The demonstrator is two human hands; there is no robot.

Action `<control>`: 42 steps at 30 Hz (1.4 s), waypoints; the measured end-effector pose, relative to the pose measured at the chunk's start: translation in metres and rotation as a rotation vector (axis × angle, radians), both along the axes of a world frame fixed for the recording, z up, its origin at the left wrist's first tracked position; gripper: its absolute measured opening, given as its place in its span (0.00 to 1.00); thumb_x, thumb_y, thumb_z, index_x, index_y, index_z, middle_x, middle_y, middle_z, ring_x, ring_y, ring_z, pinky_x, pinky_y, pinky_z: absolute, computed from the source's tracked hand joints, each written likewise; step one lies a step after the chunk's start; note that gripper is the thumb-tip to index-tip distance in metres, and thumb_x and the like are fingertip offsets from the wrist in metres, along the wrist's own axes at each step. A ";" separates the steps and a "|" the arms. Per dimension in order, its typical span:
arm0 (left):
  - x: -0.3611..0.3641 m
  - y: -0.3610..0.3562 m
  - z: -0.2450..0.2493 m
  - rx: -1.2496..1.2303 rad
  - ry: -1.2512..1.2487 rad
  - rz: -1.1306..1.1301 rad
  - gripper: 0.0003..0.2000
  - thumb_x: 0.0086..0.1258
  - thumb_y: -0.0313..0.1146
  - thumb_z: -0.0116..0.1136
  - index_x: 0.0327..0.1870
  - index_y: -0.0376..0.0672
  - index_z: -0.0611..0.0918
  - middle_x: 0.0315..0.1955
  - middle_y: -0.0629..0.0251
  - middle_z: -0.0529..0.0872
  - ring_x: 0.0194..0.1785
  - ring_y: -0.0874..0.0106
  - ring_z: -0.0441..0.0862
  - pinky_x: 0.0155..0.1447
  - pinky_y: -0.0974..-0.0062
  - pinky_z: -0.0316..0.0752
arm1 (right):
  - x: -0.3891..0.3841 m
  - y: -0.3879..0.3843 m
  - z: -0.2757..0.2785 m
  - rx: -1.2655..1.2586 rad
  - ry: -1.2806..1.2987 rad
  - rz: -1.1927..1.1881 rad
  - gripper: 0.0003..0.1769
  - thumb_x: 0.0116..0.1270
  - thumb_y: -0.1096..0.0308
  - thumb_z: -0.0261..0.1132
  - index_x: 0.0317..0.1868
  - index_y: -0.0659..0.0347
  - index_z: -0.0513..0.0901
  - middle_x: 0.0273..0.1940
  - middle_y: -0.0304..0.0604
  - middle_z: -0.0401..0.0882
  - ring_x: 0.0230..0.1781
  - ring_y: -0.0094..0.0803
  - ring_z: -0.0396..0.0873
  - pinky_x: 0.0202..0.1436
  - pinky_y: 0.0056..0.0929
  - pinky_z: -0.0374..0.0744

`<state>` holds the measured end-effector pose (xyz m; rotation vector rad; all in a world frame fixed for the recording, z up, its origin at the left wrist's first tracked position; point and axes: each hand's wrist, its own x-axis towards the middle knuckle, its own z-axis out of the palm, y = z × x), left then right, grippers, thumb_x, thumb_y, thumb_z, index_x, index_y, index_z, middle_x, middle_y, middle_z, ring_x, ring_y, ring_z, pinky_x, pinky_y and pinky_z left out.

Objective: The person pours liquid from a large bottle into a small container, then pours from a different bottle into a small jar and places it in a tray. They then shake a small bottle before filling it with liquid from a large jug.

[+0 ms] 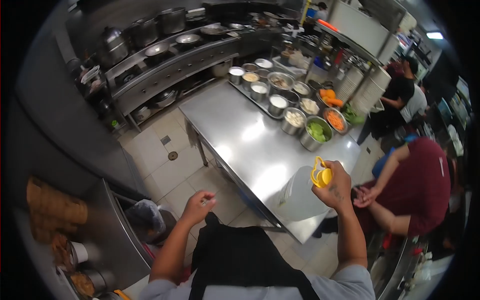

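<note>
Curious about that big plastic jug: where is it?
Head view, lower right: the jug is at the steel table's near edge, right hand gripping its yellow cap.

Pale tiled floor (161, 172), steel table (240, 131), stove range (172, 71) along a seemingly dark wall (47, 107).

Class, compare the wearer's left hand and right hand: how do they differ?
The right hand grips the yellow-capped jug by its top; the left hand holds no jug. The right hand is over the edge of the steel table; the left hand hangs over the tiled floor. Both are bare, fingers curled.
</note>
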<state>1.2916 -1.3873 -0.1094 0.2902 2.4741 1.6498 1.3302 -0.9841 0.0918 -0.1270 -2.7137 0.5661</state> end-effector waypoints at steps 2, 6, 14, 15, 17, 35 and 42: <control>0.002 -0.041 -0.019 -0.010 -0.051 0.185 0.11 0.68 0.36 0.67 0.47 0.42 0.85 0.41 0.67 0.87 0.45 0.73 0.84 0.50 0.72 0.77 | -0.048 -0.023 0.003 0.050 -0.024 0.042 0.31 0.42 0.63 0.73 0.51 0.62 0.81 0.43 0.52 0.84 0.43 0.51 0.85 0.48 0.42 0.82; 0.005 -0.123 -0.102 -0.007 -0.025 0.407 0.08 0.69 0.33 0.66 0.44 0.40 0.85 0.37 0.68 0.87 0.40 0.76 0.83 0.45 0.76 0.77 | -0.141 -0.064 0.003 0.107 -0.039 0.033 0.31 0.43 0.61 0.74 0.51 0.63 0.82 0.43 0.54 0.84 0.44 0.52 0.85 0.49 0.43 0.81; -0.082 -0.209 -0.093 0.309 -0.234 0.571 0.07 0.71 0.31 0.64 0.42 0.36 0.83 0.34 0.68 0.87 0.39 0.79 0.82 0.47 0.78 0.77 | -0.260 -0.112 -0.021 0.018 0.057 -0.170 0.34 0.45 0.60 0.75 0.55 0.62 0.79 0.46 0.53 0.84 0.47 0.51 0.84 0.50 0.42 0.81; -0.104 -0.212 -0.081 0.300 -0.236 0.558 0.07 0.71 0.31 0.64 0.42 0.36 0.83 0.34 0.68 0.87 0.39 0.79 0.82 0.47 0.78 0.77 | -0.275 -0.115 -0.030 0.050 0.189 -0.120 0.34 0.46 0.59 0.75 0.56 0.61 0.79 0.47 0.52 0.83 0.47 0.51 0.84 0.51 0.42 0.81; -0.155 -0.218 -0.058 0.166 -0.258 0.458 0.07 0.71 0.30 0.64 0.43 0.37 0.83 0.35 0.68 0.87 0.39 0.79 0.82 0.47 0.79 0.76 | -0.302 -0.127 -0.032 0.035 0.205 -0.131 0.35 0.46 0.59 0.75 0.57 0.57 0.78 0.49 0.51 0.81 0.49 0.50 0.82 0.53 0.43 0.80; -0.515 -0.304 -0.117 -0.195 -0.300 0.000 0.10 0.73 0.34 0.63 0.45 0.36 0.83 0.33 0.65 0.86 0.37 0.75 0.82 0.47 0.74 0.78 | -0.595 -0.239 -0.221 -1.203 0.228 -0.532 0.18 0.75 0.56 0.62 0.35 0.65 0.81 0.25 0.40 0.83 0.20 0.25 0.78 0.26 0.25 0.74; -0.480 -0.457 -0.209 -0.208 -0.632 -0.012 0.13 0.80 0.39 0.53 0.40 0.39 0.83 0.27 0.66 0.85 0.29 0.75 0.80 0.33 0.72 0.75 | -0.667 -0.163 -0.237 -1.202 0.188 -0.965 0.20 0.73 0.53 0.61 0.39 0.66 0.81 0.26 0.46 0.85 0.15 0.31 0.79 0.22 0.30 0.76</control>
